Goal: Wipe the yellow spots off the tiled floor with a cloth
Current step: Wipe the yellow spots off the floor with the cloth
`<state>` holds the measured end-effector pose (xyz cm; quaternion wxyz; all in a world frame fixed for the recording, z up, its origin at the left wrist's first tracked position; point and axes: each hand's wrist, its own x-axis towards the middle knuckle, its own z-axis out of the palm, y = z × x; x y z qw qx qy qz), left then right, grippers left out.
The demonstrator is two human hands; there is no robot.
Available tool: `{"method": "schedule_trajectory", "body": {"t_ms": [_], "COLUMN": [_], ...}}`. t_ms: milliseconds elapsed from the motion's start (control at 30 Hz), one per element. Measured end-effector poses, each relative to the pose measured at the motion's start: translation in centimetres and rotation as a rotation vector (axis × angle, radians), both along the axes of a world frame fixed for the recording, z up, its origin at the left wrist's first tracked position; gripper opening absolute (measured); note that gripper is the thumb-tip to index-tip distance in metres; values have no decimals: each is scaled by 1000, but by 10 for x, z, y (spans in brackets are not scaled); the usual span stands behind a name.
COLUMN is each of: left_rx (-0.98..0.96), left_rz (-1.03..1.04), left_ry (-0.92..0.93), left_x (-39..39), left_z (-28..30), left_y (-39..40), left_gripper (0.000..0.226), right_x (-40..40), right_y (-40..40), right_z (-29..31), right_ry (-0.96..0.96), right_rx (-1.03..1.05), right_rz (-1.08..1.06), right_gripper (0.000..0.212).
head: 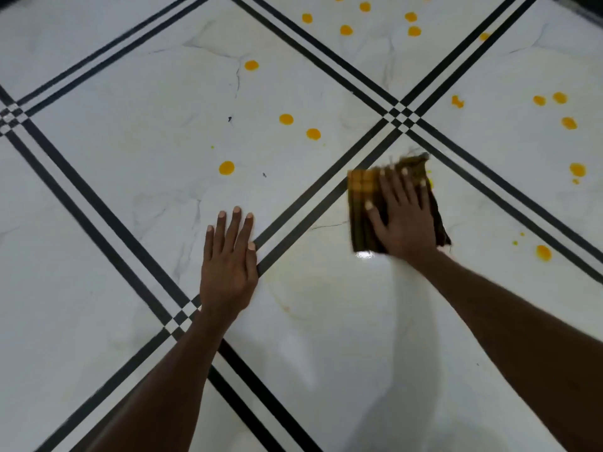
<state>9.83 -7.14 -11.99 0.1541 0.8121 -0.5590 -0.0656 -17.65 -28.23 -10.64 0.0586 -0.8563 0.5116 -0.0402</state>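
On the floor: large glossy white marble-look tiles (pixel 130 132) set diagonally, divided by paired black bands (pixel 326 187) with small checkered crossings.
Yellow spots: round orange-yellow blobs (pixel 286 119) scattered over the far and right-hand tiles, thickest near the top edge; a few lie on the middle tile, and several more run down the right side. Faint yellowish smears show on the near tile.
Cloth: a folded dark brown square with yellow-orange plaid lines (pixel 365 203), lying flat on the floor just right of the band crossing, its far edge blurred.
Right hand: (pixel 403 216) spread flat on the cloth, fingers splayed, pressing it to the tile rather than clutching it.
Left hand: (pixel 228 262) unclenched and empty, palm flat on the middle tile beside a black band, fingers together and straight.
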Motion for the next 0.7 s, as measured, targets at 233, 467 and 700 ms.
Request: {"method": "schedule_trajectory", "body": {"t_ms": [233,467,700], "left_rx": [9,-69,-10], "left_rz": [-13,-85,-250], "left_ry": [-12,88,32], "left_x": [-2,-29,-72], "left_z": [0,7,-2], "left_y": [1,-36,-116], "left_gripper": [56,57,55], "right_x": [90,-25,9], "right_y": [45,-71,-17], "right_z": [2,6,0], "right_ry": [14,1,21], "right_rx": [-27,2,-44], "right_rz": [430,-52,401], "right_gripper": [68,69,59]}}
